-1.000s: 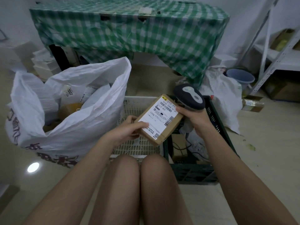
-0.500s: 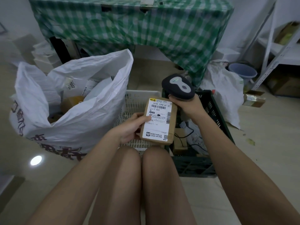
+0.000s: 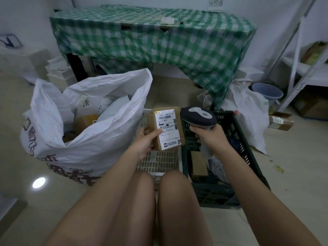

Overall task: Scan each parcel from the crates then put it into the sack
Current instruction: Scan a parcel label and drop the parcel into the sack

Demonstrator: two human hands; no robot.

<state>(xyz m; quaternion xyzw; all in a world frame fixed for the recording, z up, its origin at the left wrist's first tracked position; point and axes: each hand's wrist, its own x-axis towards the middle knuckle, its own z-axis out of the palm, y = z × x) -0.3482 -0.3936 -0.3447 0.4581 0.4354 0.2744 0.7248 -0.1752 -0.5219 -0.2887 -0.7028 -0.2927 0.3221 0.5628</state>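
Observation:
My left hand grips a small brown cardboard parcel with a white shipping label facing me, held above the white crate. Just to its right, my right hand holds a dark handheld scanner, its head level with the parcel's top and nearly touching it. The open white sack stands at the left with several parcels inside. The dark green crate on the right holds a small brown box and a plastic mailer.
A table draped in green checked cloth stands behind. A white bag, a blue bucket and a taped box lie at the right, beside a metal shelf. White boxes stack at the back left. My knees are below the crates.
The parcel has turned from tilted to upright and shifted left over the white crate. The scanner has swung from the parcel's upper right to right beside its top.

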